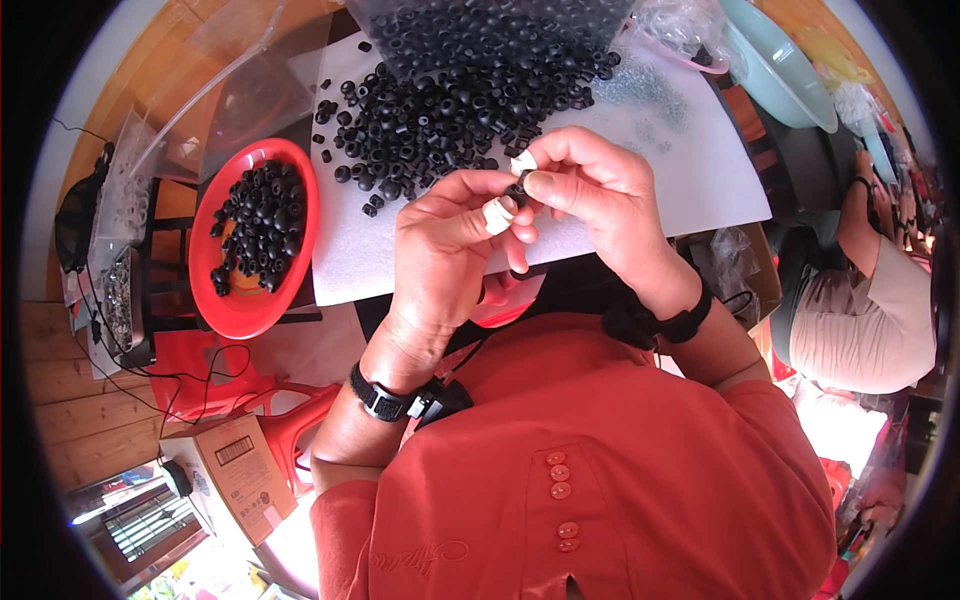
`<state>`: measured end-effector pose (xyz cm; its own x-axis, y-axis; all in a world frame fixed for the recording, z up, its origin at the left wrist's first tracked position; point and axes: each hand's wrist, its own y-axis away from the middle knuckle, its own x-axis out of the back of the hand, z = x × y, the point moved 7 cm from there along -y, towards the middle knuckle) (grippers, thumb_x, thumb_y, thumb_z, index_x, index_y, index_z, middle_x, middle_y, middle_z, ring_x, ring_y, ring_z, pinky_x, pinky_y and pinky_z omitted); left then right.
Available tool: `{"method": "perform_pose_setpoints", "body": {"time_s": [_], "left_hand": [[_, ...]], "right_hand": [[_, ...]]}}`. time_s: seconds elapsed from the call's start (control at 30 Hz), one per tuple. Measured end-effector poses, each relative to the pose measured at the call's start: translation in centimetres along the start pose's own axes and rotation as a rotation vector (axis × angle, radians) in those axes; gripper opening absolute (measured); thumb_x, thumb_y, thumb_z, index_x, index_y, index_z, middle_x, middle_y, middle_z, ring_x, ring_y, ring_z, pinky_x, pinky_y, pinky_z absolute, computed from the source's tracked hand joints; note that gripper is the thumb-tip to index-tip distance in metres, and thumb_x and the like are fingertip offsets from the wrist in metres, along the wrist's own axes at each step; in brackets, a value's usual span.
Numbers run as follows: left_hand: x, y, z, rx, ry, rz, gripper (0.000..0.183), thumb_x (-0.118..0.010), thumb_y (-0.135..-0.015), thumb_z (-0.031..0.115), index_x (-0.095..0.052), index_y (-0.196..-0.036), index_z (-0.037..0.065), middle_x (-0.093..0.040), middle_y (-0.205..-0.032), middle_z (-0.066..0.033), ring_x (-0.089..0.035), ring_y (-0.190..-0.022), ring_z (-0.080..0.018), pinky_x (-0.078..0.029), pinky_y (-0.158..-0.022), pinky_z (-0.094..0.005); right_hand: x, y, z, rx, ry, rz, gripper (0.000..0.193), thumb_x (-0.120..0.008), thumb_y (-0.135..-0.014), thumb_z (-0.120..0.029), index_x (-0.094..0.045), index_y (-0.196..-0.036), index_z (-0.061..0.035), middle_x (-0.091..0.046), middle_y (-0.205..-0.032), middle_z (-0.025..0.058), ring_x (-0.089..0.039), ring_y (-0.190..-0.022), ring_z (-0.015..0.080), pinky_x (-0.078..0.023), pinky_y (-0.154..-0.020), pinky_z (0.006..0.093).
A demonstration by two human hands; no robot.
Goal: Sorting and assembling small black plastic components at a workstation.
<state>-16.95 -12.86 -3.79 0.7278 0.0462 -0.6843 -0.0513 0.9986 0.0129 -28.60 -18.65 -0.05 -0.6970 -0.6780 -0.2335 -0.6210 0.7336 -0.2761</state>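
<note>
Above the near edge of the white sheet, my left hand (445, 240) and my right hand (600, 195) meet, fingertips pinched together on a small black round part (519, 188). My fingers cover most of it. Pale tape wraps my left thumb and a finger of my right hand. Another small dark piece (519, 273) shows just below my left fingers; whether they hold it I cannot make out. Just beyond my hands spreads a heap of black ring-like parts (430, 125), with small clear pieces (645, 95) to its right.
A red oval basin (309, 215) with more black parts stands at the left. A clear bin (490, 35) of black parts is at the back. The white sheet (705, 165) covers the table. A pale green basin (765, 60) and a co-worker (850, 310) are at the right.
</note>
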Motion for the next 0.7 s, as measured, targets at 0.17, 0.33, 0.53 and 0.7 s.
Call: {"method": "perform_pose_setpoints", "body": {"time_s": [0.17, 0.33, 0.53, 0.7], "left_hand": [[0.2, -0.1, -0.1, 0.001, 0.024, -0.013, 0.021, -0.063, -0.092, 0.002, -0.06, -0.109, -0.009, -0.066, -0.093, -0.0171, -0.066, -0.077, -0.0221, -0.056, -0.06, -0.0303], [0.3, -0.1, -0.1, 0.028, 0.023, 0.002, 0.021, -0.062, -0.092, 0.001, -0.059, -0.111, -0.008, -0.066, -0.093, -0.0171, -0.066, -0.077, -0.023, -0.056, -0.062, -0.0311], [0.4, 0.0, -0.1, 0.018, 0.038, -0.018, 0.02, -0.061, -0.092, 0.001, -0.059, -0.11, -0.008, -0.066, -0.092, -0.0173, -0.066, -0.077, -0.0238, -0.057, -0.062, -0.0316], [0.3, 0.0, -0.1, 0.036, 0.015, 0.023, 0.021, -0.062, -0.093, 0.004, -0.058, -0.111, -0.008, -0.066, -0.089, -0.0173, -0.064, -0.069, -0.0227, -0.055, -0.061, -0.0305]], "right_hand": [[0.4, -0.2, 0.1, 0.001, 0.079, 0.046, 0.006, -0.061, -0.094, 0.0, -0.062, -0.098, 0.0047, -0.064, -0.08, 0.0074, -0.064, -0.064, 0.013, -0.052, -0.06, 0.0263], [0.1, -0.2, 0.8, -0.017, -0.044, 0.061, 0.006, -0.062, -0.094, 0.0, -0.063, -0.099, 0.0044, -0.065, -0.081, 0.0073, -0.064, -0.063, 0.0126, -0.052, -0.059, 0.0267], [-0.2, -0.2, 1.0, -0.018, -0.07, 0.064, 0.006, -0.062, -0.094, 0.001, -0.063, -0.099, 0.0043, -0.065, -0.082, 0.0074, -0.063, -0.062, 0.0124, -0.052, -0.058, 0.0266], [-0.2, -0.1, 0.3, 0.04, -0.033, 0.078, 0.006, -0.061, -0.094, 0.002, -0.062, -0.099, 0.0049, -0.064, -0.081, 0.0078, -0.062, -0.063, 0.0125, -0.051, -0.059, 0.0261]]}}
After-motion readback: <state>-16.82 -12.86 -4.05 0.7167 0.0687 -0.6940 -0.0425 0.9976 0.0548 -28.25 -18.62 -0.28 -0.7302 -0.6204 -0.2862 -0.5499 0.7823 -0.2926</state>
